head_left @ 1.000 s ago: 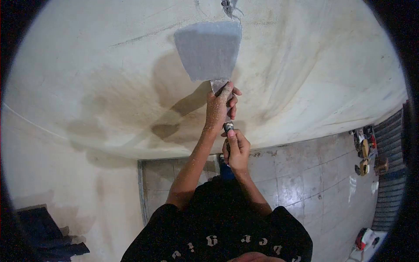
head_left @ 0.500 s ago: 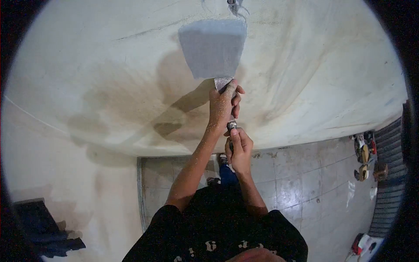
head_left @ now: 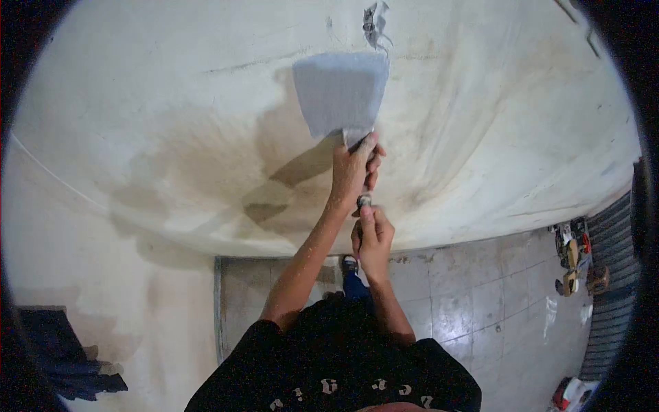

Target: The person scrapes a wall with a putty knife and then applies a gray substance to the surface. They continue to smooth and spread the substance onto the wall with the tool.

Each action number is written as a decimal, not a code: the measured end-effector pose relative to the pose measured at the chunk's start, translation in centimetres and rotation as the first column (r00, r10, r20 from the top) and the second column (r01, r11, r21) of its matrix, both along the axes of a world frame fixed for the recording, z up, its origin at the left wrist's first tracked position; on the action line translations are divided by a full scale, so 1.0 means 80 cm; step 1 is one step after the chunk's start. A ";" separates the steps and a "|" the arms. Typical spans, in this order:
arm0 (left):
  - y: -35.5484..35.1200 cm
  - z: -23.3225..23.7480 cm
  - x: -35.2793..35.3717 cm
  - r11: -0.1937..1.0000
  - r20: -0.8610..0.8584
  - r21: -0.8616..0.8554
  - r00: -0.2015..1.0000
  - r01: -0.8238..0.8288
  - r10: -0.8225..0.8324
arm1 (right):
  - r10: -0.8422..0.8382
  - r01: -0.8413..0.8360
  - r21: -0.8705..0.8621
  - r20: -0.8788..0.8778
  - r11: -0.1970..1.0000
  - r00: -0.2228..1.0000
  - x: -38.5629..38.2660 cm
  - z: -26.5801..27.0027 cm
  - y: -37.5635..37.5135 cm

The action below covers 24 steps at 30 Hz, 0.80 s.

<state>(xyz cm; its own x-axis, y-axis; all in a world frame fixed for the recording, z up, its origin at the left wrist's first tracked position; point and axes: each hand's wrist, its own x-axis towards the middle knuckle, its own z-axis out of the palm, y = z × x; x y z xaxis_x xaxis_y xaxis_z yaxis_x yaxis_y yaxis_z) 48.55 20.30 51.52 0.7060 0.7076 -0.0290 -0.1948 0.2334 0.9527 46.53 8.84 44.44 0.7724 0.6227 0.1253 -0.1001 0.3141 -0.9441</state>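
A putty knife [head_left: 356, 136] presses its metal blade to the pale wall at the lower edge of a smooth grey patch [head_left: 341, 93]. My left hand [head_left: 351, 168] is closed round the blade, its thumb along the face and its fingers curled at the right side. Dust speckles that hand and forearm. Just below, my right hand [head_left: 373, 237] wraps a dark handle with a metal collar [head_left: 364, 200]. The left hand hides most of the stretch between collar and blade tip, though both seem to belong to one tool.
Above the patch, a hole with wires [head_left: 372, 26] breaks the wall [head_left: 494, 123]. Dark cloth [head_left: 65, 350] is at lower left. Tiled floor [head_left: 473, 288] shows below, with assorted items [head_left: 571, 257] beside a corrugated shutter [head_left: 611, 275] on the right.
My view has tilted up, so the patch and the wire hole appear lower. Against the patch, the blade has moved slightly upward and now overlaps its bottom edge. Both hands keep their grip.
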 end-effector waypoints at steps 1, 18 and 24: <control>-0.004 0.003 -0.001 1.000 0.029 -0.017 1.000 0.005 -0.004 | -0.018 0.018 -0.003 0.019 1.000 1.000 -0.001 0.010 -0.005; -0.010 0.041 0.009 0.999 0.139 -0.043 0.990 -0.028 0.033 | 0.008 -0.011 -0.071 -0.050 0.997 0.999 0.010 0.062 -0.018; -0.012 0.008 0.002 0.989 0.111 -0.150 0.994 -0.003 0.019 | -0.013 0.009 -0.121 -0.039 0.993 0.999 0.003 0.036 -0.025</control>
